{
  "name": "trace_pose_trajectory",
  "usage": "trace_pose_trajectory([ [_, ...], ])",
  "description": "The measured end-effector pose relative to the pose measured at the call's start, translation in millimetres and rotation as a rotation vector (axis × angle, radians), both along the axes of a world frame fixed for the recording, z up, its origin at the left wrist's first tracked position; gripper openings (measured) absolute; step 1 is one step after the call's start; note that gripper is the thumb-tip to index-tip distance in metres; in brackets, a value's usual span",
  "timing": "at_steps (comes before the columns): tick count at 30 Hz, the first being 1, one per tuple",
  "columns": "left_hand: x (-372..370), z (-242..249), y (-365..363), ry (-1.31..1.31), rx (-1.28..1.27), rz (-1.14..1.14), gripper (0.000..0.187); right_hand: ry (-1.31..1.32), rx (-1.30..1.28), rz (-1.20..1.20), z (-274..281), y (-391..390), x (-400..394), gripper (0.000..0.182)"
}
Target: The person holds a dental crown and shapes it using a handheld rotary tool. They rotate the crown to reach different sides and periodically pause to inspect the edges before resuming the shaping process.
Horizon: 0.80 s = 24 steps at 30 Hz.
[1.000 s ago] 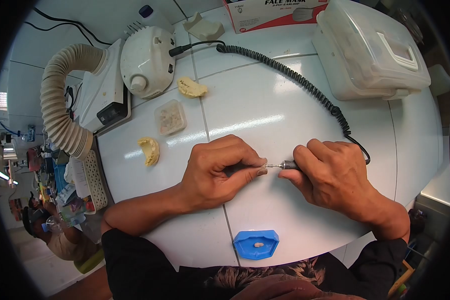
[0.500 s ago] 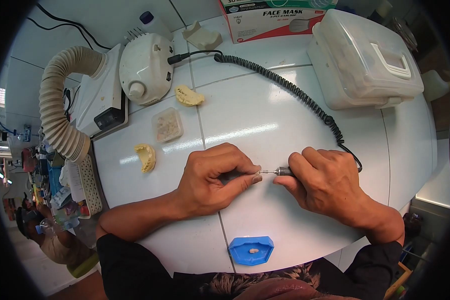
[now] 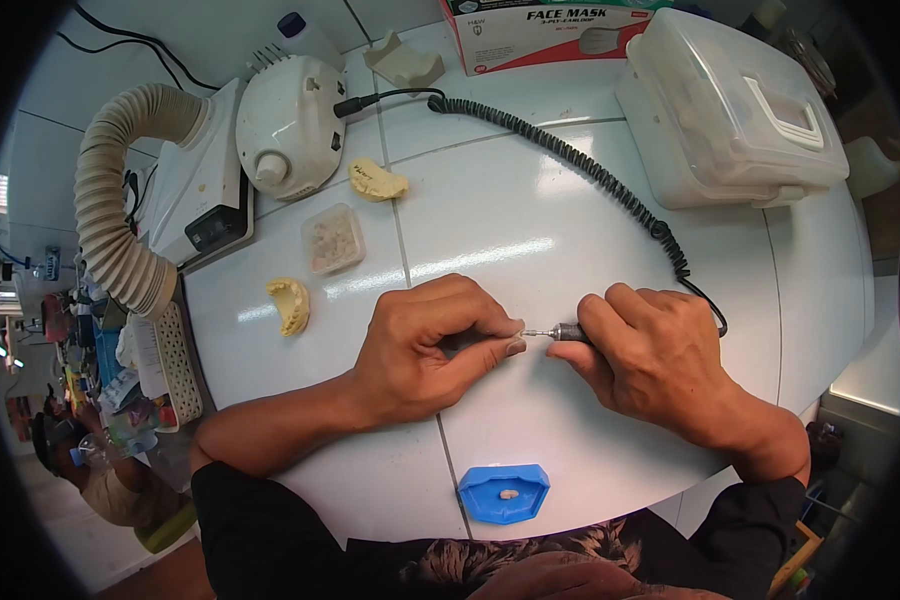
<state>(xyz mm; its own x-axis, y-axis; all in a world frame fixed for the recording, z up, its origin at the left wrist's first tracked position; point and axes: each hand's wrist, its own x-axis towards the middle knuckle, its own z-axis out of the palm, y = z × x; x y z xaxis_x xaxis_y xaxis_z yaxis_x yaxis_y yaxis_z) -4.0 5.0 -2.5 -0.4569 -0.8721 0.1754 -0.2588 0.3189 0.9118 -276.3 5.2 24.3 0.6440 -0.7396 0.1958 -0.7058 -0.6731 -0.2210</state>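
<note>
My right hand (image 3: 655, 358) is wrapped round a dark rotary handpiece (image 3: 570, 333), its thin metal bur (image 3: 538, 332) pointing left. Thumb and forefinger of my left hand (image 3: 425, 350) pinch together at the bur's tip; I cannot tell what tiny piece they hold, as the fingertips mostly hide it. A coiled black cord (image 3: 560, 150) runs from behind my right hand to a white control unit (image 3: 292, 128). Nearer my body, a blue tray (image 3: 475, 508) bears a small tooth-coloured piece (image 3: 509, 494).
Two yellowish dental casts (image 3: 291, 306) and a clear box (image 3: 333, 238) of small pale pieces lie left of centre. A ribbed hose (image 3: 120, 210) arches at far left. A face mask box (image 3: 550, 40) and a lidded plastic case (image 3: 730, 110) stand behind. Another person (image 3: 120, 490) is at lower left.
The whole view has shifted slightly, so the table things appear a little higher. Both hands keep the same grips, with the bur still at my left fingertips.
</note>
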Motion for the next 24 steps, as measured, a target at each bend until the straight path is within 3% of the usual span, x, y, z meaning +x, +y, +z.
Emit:
trace_pose_trajectory([
  [24,1.7,2.5,-0.8,-0.035,-0.011,-0.021,0.016,-0.011,0.011,0.012,0.4,-1.3,-2.0,0.046],
])
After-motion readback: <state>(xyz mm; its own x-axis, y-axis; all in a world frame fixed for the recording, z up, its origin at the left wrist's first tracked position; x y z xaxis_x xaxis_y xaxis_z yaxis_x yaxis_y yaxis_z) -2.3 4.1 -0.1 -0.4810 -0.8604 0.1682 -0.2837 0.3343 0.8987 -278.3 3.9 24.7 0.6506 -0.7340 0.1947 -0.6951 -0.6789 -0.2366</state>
